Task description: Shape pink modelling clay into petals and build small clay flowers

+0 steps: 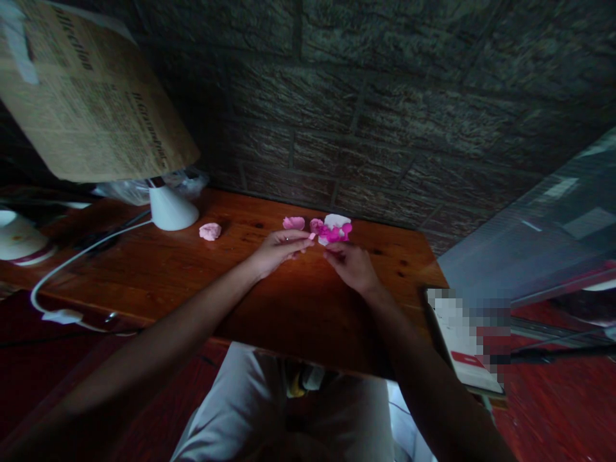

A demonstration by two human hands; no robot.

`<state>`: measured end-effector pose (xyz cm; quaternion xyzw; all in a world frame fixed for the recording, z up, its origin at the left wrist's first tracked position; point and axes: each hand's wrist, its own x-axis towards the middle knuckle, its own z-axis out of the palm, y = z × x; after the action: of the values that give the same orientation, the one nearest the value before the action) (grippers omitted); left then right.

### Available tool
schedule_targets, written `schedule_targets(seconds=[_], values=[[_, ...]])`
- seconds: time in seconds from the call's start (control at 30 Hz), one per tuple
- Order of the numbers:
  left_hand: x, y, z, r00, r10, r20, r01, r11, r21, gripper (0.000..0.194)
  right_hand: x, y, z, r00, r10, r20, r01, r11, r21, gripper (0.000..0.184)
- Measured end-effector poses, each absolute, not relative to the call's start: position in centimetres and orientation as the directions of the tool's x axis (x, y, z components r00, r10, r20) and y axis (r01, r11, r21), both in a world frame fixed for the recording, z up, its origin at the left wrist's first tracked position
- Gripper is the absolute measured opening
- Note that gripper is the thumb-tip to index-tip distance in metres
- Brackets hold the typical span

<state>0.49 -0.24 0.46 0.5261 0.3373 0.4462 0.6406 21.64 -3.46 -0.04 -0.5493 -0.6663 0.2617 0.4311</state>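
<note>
Both my hands rest on the far part of a wooden table (pixel 192 269). My left hand (pixel 279 249) has its fingers curled and pinched together near a small pink bit at its fingertips. My right hand (pixel 351 264) lies just below a cluster of magenta and white pieces (pixel 334 230), its fingers bent and touching the cluster's near edge. A pale pink lump (pixel 293 222) sits just beyond my left hand. Another pale pink lump (pixel 210 231) lies further left.
A white lamp base (pixel 171 208) with a cable (pixel 72 260) stands at the back left under a printed paper shade (pixel 91 96). A brick wall (pixel 385 96) rises behind the table. A booklet (pixel 464 346) lies at the table's right edge.
</note>
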Motion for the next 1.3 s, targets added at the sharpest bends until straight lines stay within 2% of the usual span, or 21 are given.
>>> schedule_targets(seconds=[0.17, 0.3, 0.47, 0.67, 1.1, 1.3], values=[[0.5, -0.3, 0.5, 0.454, 0.89, -0.039, -0.227, 0.158, 0.961, 0.035, 20.7, -4.0, 0.7, -0.035, 0.96, 0.279, 0.227, 0.28, -0.933, 0.027], [0.6, -0.5, 0.5, 0.487, 0.873, -0.041, -0.214, 0.164, 0.963, 0.038, 19.9, -4.4, 1.2, -0.07, 0.966, 0.251, 0.076, 0.256, -0.964, 0.034], [0.7, -0.7, 0.7, 0.502, 0.864, -0.036, -0.164, 0.135, 0.977, 0.04, 19.5, -4.3, 0.9, -0.076, 0.964, 0.253, 0.068, 0.258, -0.964, 0.041], [0.7, -0.7, 0.6, 0.498, 0.866, -0.043, -0.174, 0.148, 0.974, 0.043, 19.6, -4.2, 0.7, -0.065, 0.963, 0.261, 0.07, 0.265, -0.962, 0.035], [0.8, -0.7, 0.5, 0.504, 0.864, -0.015, -0.189, 0.127, 0.974, 0.032, 19.3, -4.4, 0.8, -0.069, 0.958, 0.28, 0.036, 0.283, -0.959, 0.03], [0.9, -0.8, 0.5, 0.504, 0.863, -0.027, -0.185, 0.138, 0.973, 0.034, 19.3, -4.4, 0.7, -0.071, 0.953, 0.294, 0.023, 0.296, -0.955, 0.028]])
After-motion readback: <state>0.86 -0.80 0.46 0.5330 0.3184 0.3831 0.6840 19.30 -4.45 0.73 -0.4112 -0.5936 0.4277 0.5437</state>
